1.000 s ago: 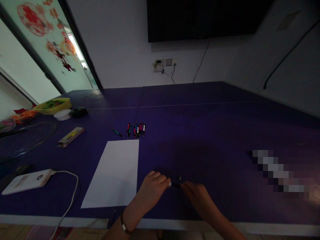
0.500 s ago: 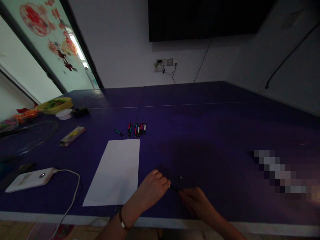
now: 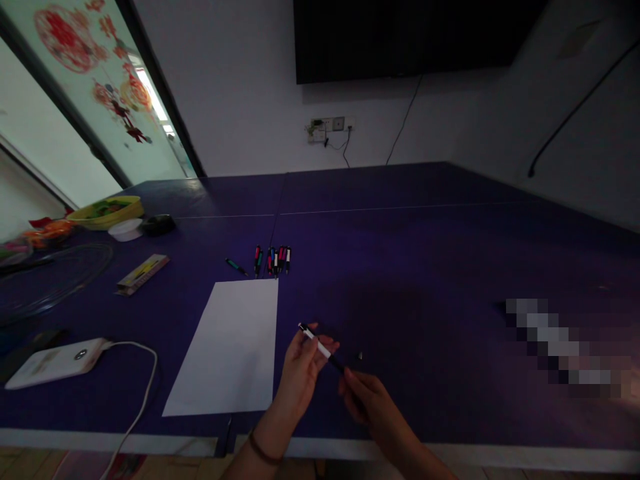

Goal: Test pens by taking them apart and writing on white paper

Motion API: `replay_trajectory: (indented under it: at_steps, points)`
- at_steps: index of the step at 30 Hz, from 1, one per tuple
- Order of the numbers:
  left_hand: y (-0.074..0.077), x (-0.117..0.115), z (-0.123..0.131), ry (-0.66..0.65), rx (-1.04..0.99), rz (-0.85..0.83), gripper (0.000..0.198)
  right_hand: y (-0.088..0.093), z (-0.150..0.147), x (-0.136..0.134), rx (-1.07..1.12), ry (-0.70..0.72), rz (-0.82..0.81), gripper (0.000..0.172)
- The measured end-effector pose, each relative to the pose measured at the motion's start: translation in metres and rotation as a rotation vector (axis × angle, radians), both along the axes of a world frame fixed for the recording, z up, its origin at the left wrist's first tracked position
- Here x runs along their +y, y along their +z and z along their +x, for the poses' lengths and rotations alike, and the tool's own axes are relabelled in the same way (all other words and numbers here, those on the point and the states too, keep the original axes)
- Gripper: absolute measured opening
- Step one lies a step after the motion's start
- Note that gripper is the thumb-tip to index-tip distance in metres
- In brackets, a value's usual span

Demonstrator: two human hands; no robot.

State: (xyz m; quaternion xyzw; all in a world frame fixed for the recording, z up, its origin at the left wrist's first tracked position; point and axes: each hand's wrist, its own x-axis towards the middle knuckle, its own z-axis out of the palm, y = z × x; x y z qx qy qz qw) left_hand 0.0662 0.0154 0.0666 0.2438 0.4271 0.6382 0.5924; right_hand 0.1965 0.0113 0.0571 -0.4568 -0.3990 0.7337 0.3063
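A white and black pen (image 3: 320, 345) slants between my two hands over the near part of the table. My left hand (image 3: 300, 367) is turned palm up, its fingers curled around the white barrel. The black lower end is pinched between the thumb and fingers of my right hand (image 3: 367, 397). Just beyond my right hand, a small silvery piece (image 3: 359, 356) lies on the tabletop; it is too small to name. To the left of my left hand is a blank sheet of white paper (image 3: 225, 347).
Several coloured pens (image 3: 274, 260) lie behind the paper, and a green and black pen (image 3: 236, 267) is slightly apart. A flat box (image 3: 143, 273), a white power bank (image 3: 57, 363) with its cable (image 3: 150, 380), and a yellow basket (image 3: 105, 212) stand on the left of the purple table (image 3: 425, 267).
My left hand has rolled from palm down to palm up, uncovering the pen's white barrel. My right hand has shifted slightly left, still gripping the dark end.
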Motion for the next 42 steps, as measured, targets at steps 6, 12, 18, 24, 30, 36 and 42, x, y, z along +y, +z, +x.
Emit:
replay_trajectory:
  at_steps: [6, 12, 18, 24, 30, 36, 42]
  points:
    - [0.007, 0.007, -0.004, 0.156, -0.346, -0.116, 0.029, 0.003, 0.002, 0.005, 0.098, 0.032, -0.096, 0.063]
    - [0.006, 0.011, -0.009, 0.173, -0.383, -0.12, 0.027, 0.009, 0.012, 0.006, -0.097, 0.007, 0.187, 0.045]
    - [0.008, 0.007, -0.001, 0.154, -0.372, -0.103, 0.03, 0.008, 0.003, 0.002, -0.192, -0.036, 0.281, 0.044]
    - [0.005, 0.007, -0.001, 0.209, -0.371, -0.101, 0.026, 0.002, 0.003, 0.005, -0.251, 0.003, 0.354, 0.042]
    - [0.011, 0.013, -0.018, 0.314, -0.471, -0.138, 0.009, -0.008, 0.04, 0.035, -0.648, -0.025, 0.872, 0.022]
    - [0.018, 0.013, -0.021, 0.342, -0.579, -0.203, 0.017, -0.022, 0.048, 0.055, -0.805, 0.187, 1.106, 0.022]
    - [0.014, 0.007, -0.019, 0.308, -0.546, -0.167, 0.011, 0.005, 0.033, 0.032, -0.661, 0.012, 1.064, 0.017]
